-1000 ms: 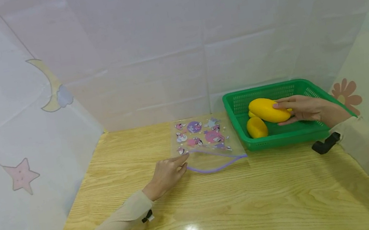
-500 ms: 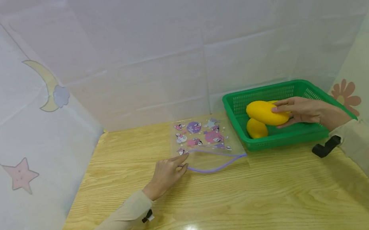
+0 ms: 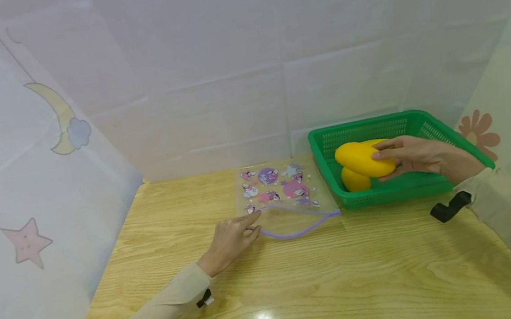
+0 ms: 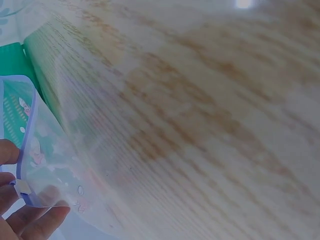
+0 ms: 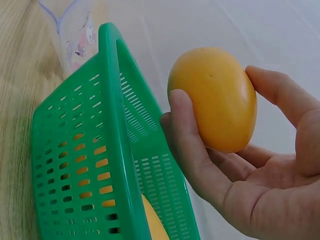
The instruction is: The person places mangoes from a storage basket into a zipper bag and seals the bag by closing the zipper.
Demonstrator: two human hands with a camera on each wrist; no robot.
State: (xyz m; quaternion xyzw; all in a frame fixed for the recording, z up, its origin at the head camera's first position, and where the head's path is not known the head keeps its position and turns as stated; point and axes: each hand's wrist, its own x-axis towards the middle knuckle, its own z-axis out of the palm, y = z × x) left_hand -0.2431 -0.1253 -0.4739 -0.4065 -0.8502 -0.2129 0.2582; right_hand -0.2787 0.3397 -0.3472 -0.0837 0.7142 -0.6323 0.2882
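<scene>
My right hand [image 3: 419, 157] grips a smooth yellow mango [image 3: 360, 159] over the green basket [image 3: 391, 195]. Thumb and fingers wrap the mango's near end in the right wrist view, and it is above the basket's rim there. Below it, another mango [image 3: 356, 181] lies in the basket, and yellow shows behind the held one too. My left hand [image 3: 230, 244] pinches the left corner of a clear zip bag [image 3: 277, 192] with pink and purple cartoon prints. The bag's purple-edged mouth gapes toward me. A small pale slider [image 4: 21, 187] sits between the left fingers.
The basket stands at the back right, its left side close to the bag. A pale printed sheet [image 3: 202, 78] hangs behind the wooden table [image 3: 315, 284] and along both sides.
The right hand has moved the mango slightly left and down, over the mango in the basket. The left hand keeps its place at the bag's corner.
</scene>
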